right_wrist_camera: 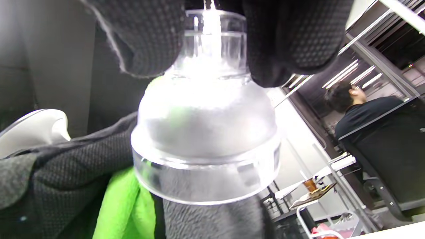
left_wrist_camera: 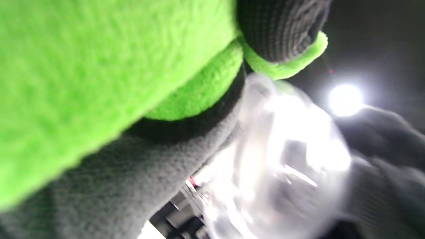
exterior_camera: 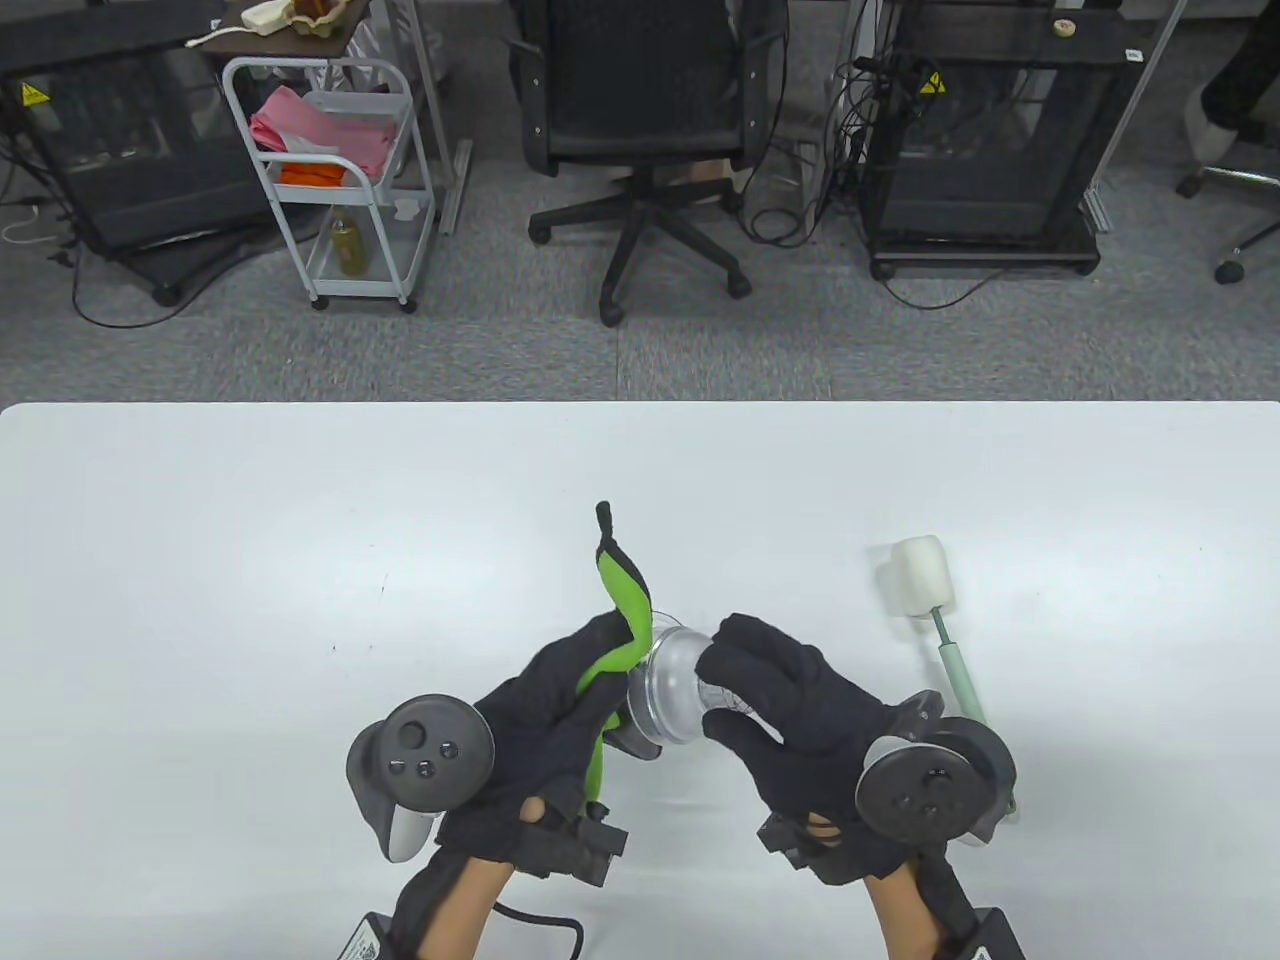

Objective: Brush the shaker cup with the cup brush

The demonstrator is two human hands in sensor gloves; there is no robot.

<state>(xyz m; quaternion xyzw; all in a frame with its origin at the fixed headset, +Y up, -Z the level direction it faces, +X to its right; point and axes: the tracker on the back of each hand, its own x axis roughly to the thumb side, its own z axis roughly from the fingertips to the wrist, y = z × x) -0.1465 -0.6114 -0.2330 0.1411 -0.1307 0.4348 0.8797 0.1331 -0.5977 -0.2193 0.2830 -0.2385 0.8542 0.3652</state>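
Note:
The shaker cup (exterior_camera: 668, 692) is held on its side above the table between both hands. Its body is wrapped in a grey and green fleece cover (exterior_camera: 622, 598), and only the clear domed lid (right_wrist_camera: 206, 132) shows. My left hand (exterior_camera: 590, 690) grips the covered body (right_wrist_camera: 212, 215). My right hand (exterior_camera: 735, 690) grips the lid's narrow top, with fingers (right_wrist_camera: 292, 36) on both sides of it. In the left wrist view the lid (left_wrist_camera: 282, 159) is blurred beside the green fleece (left_wrist_camera: 83, 66). The cup brush (exterior_camera: 955, 670), with a white sponge head (exterior_camera: 918, 580) and a green handle, lies on the table right of my right hand.
The white table (exterior_camera: 250, 560) ends at its far edge (exterior_camera: 640, 404). Beyond it stand an office chair (exterior_camera: 650, 120), a white cart (exterior_camera: 340, 170) and black racks (exterior_camera: 990, 150). A cable (exterior_camera: 540, 915) lies near the front edge by my left wrist.

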